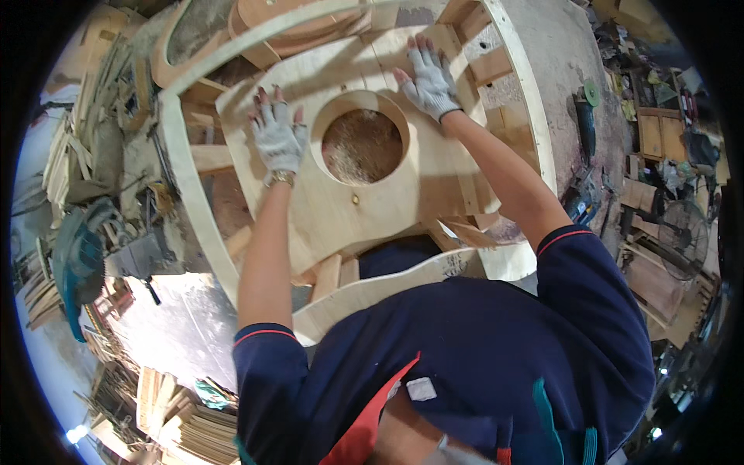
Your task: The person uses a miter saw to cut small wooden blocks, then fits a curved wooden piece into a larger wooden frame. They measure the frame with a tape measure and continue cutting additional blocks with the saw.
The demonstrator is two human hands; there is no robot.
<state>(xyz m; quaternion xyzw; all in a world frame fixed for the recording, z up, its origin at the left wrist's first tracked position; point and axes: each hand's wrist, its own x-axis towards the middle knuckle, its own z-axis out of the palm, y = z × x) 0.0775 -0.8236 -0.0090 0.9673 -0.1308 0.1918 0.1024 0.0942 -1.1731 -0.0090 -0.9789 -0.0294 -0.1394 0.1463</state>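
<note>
Both my hands wear pale grey fingerless gloves and lie on a light plywood panel [341, 221] with a large round hole through its middle. My left hand [277, 138] rests flat, fingers spread, to the left of the hole. Beyond the hole's right edge, my right hand [426, 81] is spread out in the same way, set farther off. Around the panel runs a pale wooden frame [191, 174] with cross blocks between its outer rail and the panel. Through the hole a brown, dusty surface shows. Neither hand holds anything.
To the right, an angle grinder [587, 124] with a green disc lies on the floor. At left stands a teal power saw [77, 260]. Stacked wood strips [198, 434] lie at the lower left. A fan [682, 239] and piled wood scraps are along the right side.
</note>
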